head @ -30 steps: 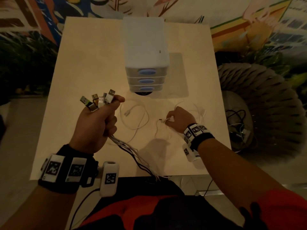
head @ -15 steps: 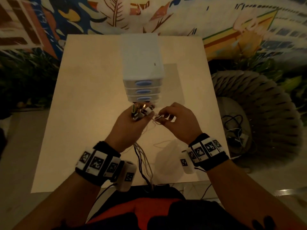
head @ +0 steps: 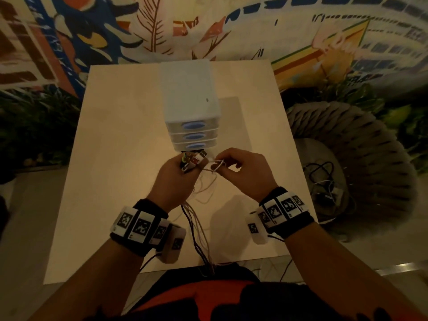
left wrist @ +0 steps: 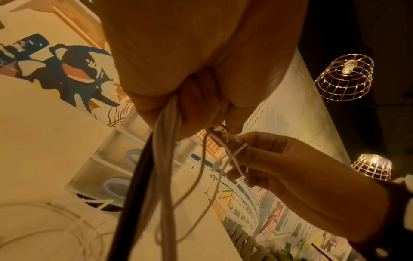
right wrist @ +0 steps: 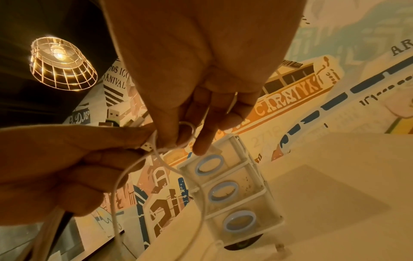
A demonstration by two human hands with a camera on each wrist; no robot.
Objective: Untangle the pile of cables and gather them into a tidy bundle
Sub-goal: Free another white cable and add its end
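My left hand [head: 178, 179] grips a bundle of cables [head: 196, 230] above the table, their USB plugs [head: 193, 159] sticking up out of the fist. The white and dark cords [left wrist: 156, 167] hang from the fist past the table's near edge. My right hand [head: 240, 170] is right beside the left and pinches a thin white cable [head: 214, 165] in a small loop [right wrist: 186, 130] between thumb and fingers. That cable's plug [right wrist: 147, 146] lies against the left hand's fingers. Loose white cable [left wrist: 55, 220] lies on the table below.
A white three-drawer box [head: 191, 117] with blue handles stands just beyond my hands on the pale table [head: 120, 147]. A woven basket [head: 361, 172] holding more cords sits on the floor to the right. A painted wall rises behind the table.
A second ago the right hand was picking up a white cable from the table and the left stood apart at the left. Both hands have come together in front of the drawers.
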